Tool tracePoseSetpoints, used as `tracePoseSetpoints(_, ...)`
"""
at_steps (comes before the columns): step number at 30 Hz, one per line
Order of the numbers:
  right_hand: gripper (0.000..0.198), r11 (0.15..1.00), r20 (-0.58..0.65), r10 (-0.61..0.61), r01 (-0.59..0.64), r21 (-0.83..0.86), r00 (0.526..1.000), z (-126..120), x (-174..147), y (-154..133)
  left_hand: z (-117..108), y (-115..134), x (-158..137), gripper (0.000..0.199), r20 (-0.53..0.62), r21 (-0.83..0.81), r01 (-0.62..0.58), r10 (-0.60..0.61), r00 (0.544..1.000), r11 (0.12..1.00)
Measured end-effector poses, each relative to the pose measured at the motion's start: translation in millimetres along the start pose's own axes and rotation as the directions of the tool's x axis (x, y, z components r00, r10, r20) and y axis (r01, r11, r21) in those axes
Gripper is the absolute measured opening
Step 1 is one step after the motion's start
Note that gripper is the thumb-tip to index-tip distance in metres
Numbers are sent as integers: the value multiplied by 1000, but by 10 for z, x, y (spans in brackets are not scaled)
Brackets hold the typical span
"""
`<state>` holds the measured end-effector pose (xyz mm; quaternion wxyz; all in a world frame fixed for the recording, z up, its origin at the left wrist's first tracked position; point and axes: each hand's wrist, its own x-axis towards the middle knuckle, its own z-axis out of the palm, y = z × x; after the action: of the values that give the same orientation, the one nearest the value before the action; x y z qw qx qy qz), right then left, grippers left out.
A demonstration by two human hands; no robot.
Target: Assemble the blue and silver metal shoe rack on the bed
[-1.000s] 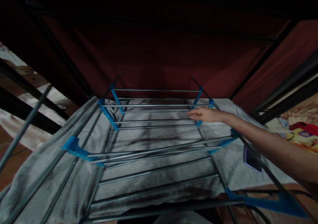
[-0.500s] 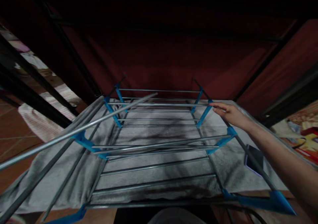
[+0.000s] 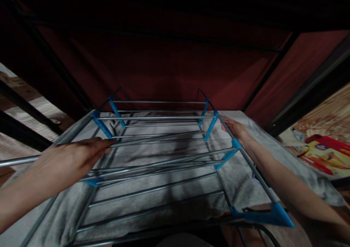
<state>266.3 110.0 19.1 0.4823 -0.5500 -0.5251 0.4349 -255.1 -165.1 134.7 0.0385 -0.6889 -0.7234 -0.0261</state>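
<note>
A rack of grey metal tubes (image 3: 153, 192) with blue plastic connectors (image 3: 210, 130) lies on a grey blanket (image 3: 246, 192). My left hand (image 3: 82, 154) is closed round a loose metal tube (image 3: 153, 140), which slants across the rack; its other end sticks out past my wrist at the left. On the right, my right hand (image 3: 235, 128) is beside the rack's side pole (image 3: 228, 128), just below a blue connector. Its fingers are stretched out, with the tips partly behind the pole. Whether they touch it is hard to tell.
A dark red panel (image 3: 164, 72) in a black frame rises behind the rack. A phone (image 3: 256, 174) lies on the blanket, mostly hidden by the pole. A red and yellow package (image 3: 325, 154) is at the far right, and striped cloth (image 3: 41, 112) at the left.
My left hand has come into view on the loose tube, whose far end has swung down and right across the rack. My right hand has slipped slightly below the connector. The view has shifted right.
</note>
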Motion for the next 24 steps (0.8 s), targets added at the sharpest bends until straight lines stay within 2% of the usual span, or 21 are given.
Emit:
tracePoseSetpoints(3,25,989,39,125,-128,70,991,4,12,229,73,294,275,57,77,114,-33,24,997,993)
tracePoseSetpoints(6,29,985,144,118,-134,105,983,39,-24,403,124,501,449,56,104,104,-53,42,994,993)
tracePoseSetpoints(9,37,986,155,88,-109,129,984,138,-60,479,176,597,553,55,103,72,-61,53,993,996)
tracePoseSetpoints(13,47,993,208,31,-54,104,978,287,-78,445,237,616,634,55,111,-9,-38,38,993,999)
tracePoseSetpoints(18,53,996,331,-79,89,-13,940,329,-80,400,342,549,685,54,140,-80,-21,32,990,997)
tracePoseSetpoints(24,60,988,327,-114,141,-60,938,309,-82,419,440,460,744,55,129,-99,-41,53,990,994)
